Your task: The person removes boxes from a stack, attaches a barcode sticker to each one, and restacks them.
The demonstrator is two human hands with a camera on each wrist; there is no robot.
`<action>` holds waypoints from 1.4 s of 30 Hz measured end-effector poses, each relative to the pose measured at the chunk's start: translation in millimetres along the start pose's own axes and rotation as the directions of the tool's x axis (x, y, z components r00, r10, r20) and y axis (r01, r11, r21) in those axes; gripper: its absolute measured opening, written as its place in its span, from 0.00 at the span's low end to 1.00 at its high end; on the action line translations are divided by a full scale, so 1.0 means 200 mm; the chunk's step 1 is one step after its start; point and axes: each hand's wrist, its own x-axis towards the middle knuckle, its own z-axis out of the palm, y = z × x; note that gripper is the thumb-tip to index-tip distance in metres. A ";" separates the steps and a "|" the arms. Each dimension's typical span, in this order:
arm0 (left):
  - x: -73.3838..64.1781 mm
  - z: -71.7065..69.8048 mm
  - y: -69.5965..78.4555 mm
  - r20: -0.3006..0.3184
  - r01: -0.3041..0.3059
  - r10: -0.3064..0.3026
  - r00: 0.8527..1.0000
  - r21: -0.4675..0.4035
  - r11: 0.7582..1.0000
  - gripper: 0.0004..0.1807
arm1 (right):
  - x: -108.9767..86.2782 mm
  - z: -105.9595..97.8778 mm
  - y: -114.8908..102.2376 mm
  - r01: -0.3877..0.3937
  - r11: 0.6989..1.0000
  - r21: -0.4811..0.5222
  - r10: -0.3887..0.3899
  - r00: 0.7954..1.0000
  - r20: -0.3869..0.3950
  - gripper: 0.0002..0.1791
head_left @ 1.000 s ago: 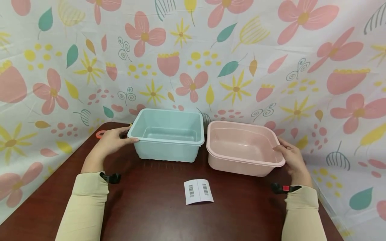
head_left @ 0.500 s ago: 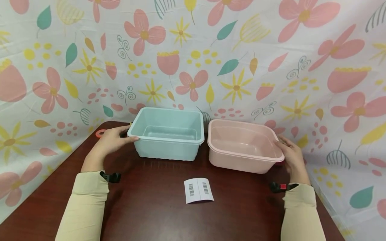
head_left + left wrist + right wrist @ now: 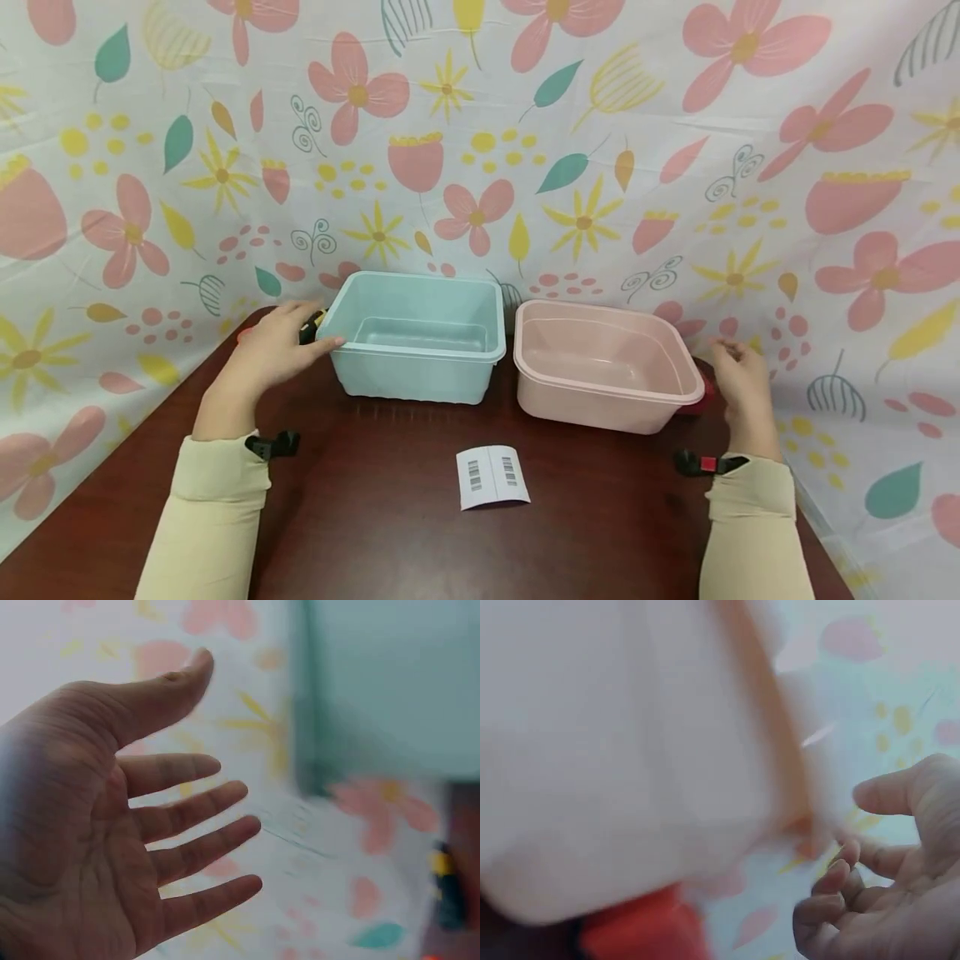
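A light blue plastic basin (image 3: 420, 375) stands at the back of the table, left of a pink plastic basin (image 3: 592, 408). My left hand (image 3: 277, 346) is at the blue basin's left side; in the left wrist view its fingers (image 3: 202, 806) are spread and straight, off the basin wall. To the right of the pink basin, my right hand (image 3: 742, 387) is apart from its rim and holds nothing. Its fingers (image 3: 829, 889) curl loosely in the right wrist view. A white paper (image 3: 492, 477) with two barcodes lies on the table before the basins.
By the left hand is a black-and-yellow object (image 3: 311, 325), partly hidden; an orange-red item (image 3: 244, 334) shows behind that hand. A red object (image 3: 705, 387) sits partly behind the pink basin. A floral cloth (image 3: 480, 108) hangs behind the dark table (image 3: 390, 517).
My right hand has let go of the pink basin's rim and moved slightly right. The left hand's fingers have come off the blue basin's rim. Both basins stand nearly where they were.
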 end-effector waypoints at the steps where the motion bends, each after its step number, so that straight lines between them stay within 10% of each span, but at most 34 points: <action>1: -0.02 -0.02 0.05 -0.021 -0.020 0.019 1.000 -0.001 1.000 0.45 | -0.02 0.00 -0.05 0.013 0.999 0.037 -0.012 1.000 -0.028 0.17; 6: -0.12 -0.06 0.28 -0.095 -0.229 0.220 0.971 -0.088 0.970 0.34 | -0.19 0.05 -0.33 0.185 0.897 0.401 -0.146 0.981 -0.128 0.06; 11: -0.18 -0.03 0.44 -0.085 -0.423 0.415 0.906 -0.166 0.891 0.27 | -0.38 0.14 -0.51 0.350 0.787 0.508 -0.393 0.919 -0.025 0.10; 15: -0.18 0.01 0.52 -0.052 -0.490 0.489 0.871 -0.171 0.855 0.25 | -0.47 0.22 -0.57 0.417 0.757 0.503 -0.524 0.848 0.086 0.13; 20: -0.17 0.14 0.57 0.018 -0.545 0.554 0.832 -0.161 0.823 0.23 | -0.57 0.38 -0.55 0.464 0.789 0.403 -0.580 0.779 0.238 0.13; 28: -0.14 0.75 0.58 0.199 -0.386 0.396 0.896 -0.087 0.918 0.36 | -0.80 0.89 -0.16 0.313 0.913 0.263 -0.408 0.650 0.641 0.15; 33: -0.16 1.06 0.54 0.282 -0.347 0.348 0.894 -0.055 0.936 0.46 | -0.83 1.05 0.13 0.196 0.949 0.247 -0.311 0.710 0.632 0.14; 38: -0.14 1.14 0.52 0.196 -0.256 0.301 0.933 -0.223 0.941 0.33 | -0.83 1.08 0.19 0.225 0.944 0.241 -0.327 0.732 0.597 0.14; 42: -0.13 1.15 0.49 0.126 -0.124 0.211 0.969 -0.492 0.862 0.18 | -0.83 1.06 0.19 0.219 0.952 0.213 -0.305 0.728 0.615 0.15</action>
